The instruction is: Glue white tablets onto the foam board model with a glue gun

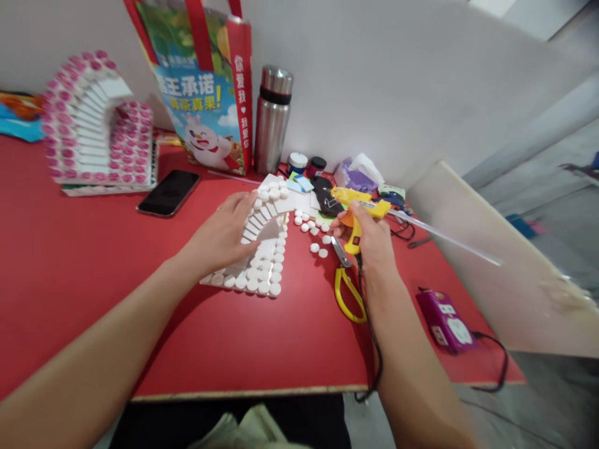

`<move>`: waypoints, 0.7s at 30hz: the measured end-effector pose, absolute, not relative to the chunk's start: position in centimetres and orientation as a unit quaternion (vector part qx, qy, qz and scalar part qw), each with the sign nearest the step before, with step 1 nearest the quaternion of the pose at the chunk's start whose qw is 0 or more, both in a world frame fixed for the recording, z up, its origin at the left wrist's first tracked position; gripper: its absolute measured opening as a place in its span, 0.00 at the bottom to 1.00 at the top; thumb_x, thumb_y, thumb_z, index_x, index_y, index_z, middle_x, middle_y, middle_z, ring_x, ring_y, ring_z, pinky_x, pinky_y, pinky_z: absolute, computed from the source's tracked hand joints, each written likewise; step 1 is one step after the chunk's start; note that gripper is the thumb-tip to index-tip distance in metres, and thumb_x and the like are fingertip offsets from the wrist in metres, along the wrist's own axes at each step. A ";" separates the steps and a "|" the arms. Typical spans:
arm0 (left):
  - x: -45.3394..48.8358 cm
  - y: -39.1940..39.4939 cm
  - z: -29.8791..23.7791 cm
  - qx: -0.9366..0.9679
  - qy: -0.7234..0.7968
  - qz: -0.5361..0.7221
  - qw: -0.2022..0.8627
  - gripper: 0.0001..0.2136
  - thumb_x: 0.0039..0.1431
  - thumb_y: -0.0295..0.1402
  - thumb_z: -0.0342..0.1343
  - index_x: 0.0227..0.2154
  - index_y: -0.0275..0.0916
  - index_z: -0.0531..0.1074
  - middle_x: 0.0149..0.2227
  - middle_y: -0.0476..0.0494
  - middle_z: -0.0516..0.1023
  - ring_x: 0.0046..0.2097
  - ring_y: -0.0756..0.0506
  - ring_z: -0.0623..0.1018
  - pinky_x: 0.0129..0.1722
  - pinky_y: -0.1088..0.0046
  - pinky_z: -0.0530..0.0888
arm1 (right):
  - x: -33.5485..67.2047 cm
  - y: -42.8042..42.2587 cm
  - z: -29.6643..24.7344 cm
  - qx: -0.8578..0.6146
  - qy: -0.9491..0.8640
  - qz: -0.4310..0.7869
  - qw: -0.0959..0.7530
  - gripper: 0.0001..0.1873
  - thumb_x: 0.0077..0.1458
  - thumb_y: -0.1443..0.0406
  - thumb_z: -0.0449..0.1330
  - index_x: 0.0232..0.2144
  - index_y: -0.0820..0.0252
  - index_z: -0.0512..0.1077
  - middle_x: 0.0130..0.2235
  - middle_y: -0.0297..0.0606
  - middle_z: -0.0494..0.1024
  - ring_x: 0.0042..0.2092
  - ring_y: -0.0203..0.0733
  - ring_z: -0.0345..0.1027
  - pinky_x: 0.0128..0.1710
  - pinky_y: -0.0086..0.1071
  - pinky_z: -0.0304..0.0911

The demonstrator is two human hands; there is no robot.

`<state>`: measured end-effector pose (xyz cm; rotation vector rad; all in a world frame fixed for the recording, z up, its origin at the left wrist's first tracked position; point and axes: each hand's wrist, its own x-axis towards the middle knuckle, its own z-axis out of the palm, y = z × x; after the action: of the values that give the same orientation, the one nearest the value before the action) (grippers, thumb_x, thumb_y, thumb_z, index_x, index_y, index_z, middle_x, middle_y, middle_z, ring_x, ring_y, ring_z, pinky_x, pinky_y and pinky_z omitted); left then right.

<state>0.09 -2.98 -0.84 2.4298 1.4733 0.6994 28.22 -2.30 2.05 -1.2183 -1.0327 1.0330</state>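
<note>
My left hand (224, 234) grips the left side of a white model staircase (264, 274), its fingers and thumb curled around the curved steps. White round discs cover the model's base and upper edge. Part of the model is hidden behind the hand. My right hand (372, 240) is closed around the handle of a yellow hot glue gun (349, 196), whose nozzle points left toward the model, apart from it. A long clear glue stick (444, 237) sticks out of the gun's back. Loose white discs (314, 247) lie between the hands, and scissors (343, 272) with yellow handles rest below the gun.
Farther left stand a pink-and-white model (65, 128) and a black phone (169, 193). A printed bag (201, 93), a steel flask (274, 125), small jars (297, 163) and a tissue pack (358, 174) line the wall. A purple power socket (444, 318) with a cord lies right on the red table (262, 349).
</note>
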 end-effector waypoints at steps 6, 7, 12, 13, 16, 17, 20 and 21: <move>0.0 -3.2 -0.6 0.817 0.483 0.306 0.073 0.36 0.62 0.44 0.59 0.69 0.36 0.54 0.69 0.28 0.59 0.71 0.30 0.59 0.68 0.45 0.61 | 28.5 -2.3 2.2 -0.515 -0.438 0.427 0.600 0.22 0.52 0.47 0.68 0.24 0.60 0.76 0.23 0.35 0.79 0.20 0.35 0.70 0.22 0.29 0.68; 0.3 -3.5 -0.1 0.806 0.483 0.338 0.056 0.33 0.63 0.43 0.58 0.67 0.36 0.57 0.68 0.29 0.61 0.70 0.31 0.61 0.68 0.47 0.61 | 28.6 -2.2 2.2 -0.515 -0.435 0.423 0.605 0.21 0.53 0.48 0.68 0.25 0.60 0.76 0.23 0.35 0.79 0.21 0.35 0.70 0.22 0.29 0.68; 3.7 -4.3 2.6 0.867 0.367 0.325 0.092 0.11 0.68 0.31 0.51 0.45 0.37 0.77 0.49 0.38 0.80 0.53 0.40 0.78 0.55 0.61 0.75 | 29.0 -2.0 1.9 -0.511 -0.422 0.415 0.624 0.20 0.54 0.50 0.68 0.26 0.62 0.76 0.25 0.36 0.79 0.21 0.34 0.70 0.23 0.28 0.68; 4.8 -4.2 2.9 0.882 0.352 0.294 0.108 0.11 0.67 0.29 0.50 0.44 0.37 0.78 0.49 0.38 0.80 0.51 0.40 0.79 0.53 0.62 0.76 | 29.1 -2.0 1.8 -0.511 -0.423 0.410 0.626 0.20 0.55 0.50 0.68 0.26 0.62 0.76 0.25 0.36 0.79 0.21 0.34 0.70 0.22 0.27 0.68; 7.9 -3.4 3.0 0.909 0.340 0.206 0.121 0.11 0.60 0.23 0.54 0.40 0.38 0.80 0.46 0.37 0.80 0.47 0.40 0.80 0.49 0.62 0.76 | 29.2 -1.9 1.7 -0.513 -0.426 0.397 0.631 0.20 0.55 0.50 0.67 0.27 0.62 0.77 0.24 0.36 0.79 0.21 0.34 0.69 0.19 0.27 0.65; 8.9 -3.0 2.7 0.914 0.345 0.175 0.125 0.11 0.59 0.23 0.55 0.39 0.38 0.80 0.45 0.37 0.80 0.46 0.40 0.81 0.48 0.62 0.77 | 29.2 -1.9 1.6 -0.513 -0.426 0.395 0.631 0.20 0.55 0.49 0.67 0.27 0.62 0.77 0.24 0.36 0.79 0.21 0.34 0.69 0.19 0.27 0.64; 11.1 -1.7 1.5 0.913 0.364 0.111 0.147 0.09 0.58 0.21 0.54 0.34 0.36 0.80 0.44 0.36 0.81 0.42 0.40 0.81 0.44 0.63 0.77 | 29.3 -1.7 1.5 -0.517 -0.424 0.394 0.631 0.22 0.55 0.48 0.67 0.26 0.62 0.76 0.24 0.37 0.80 0.20 0.34 0.70 0.17 0.26 0.62; 11.6 -1.4 1.1 0.915 0.359 0.099 0.156 0.10 0.57 0.20 0.54 0.34 0.36 0.80 0.43 0.35 0.81 0.42 0.40 0.81 0.44 0.64 0.77 | 29.4 -1.6 1.4 -0.517 -0.424 0.395 0.630 0.22 0.54 0.48 0.67 0.26 0.62 0.76 0.24 0.37 0.80 0.20 0.34 0.70 0.17 0.26 0.61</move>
<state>11.64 -1.40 1.14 2.6202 1.0272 0.2833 29.36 -1.63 1.40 -1.1839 -0.9705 0.9057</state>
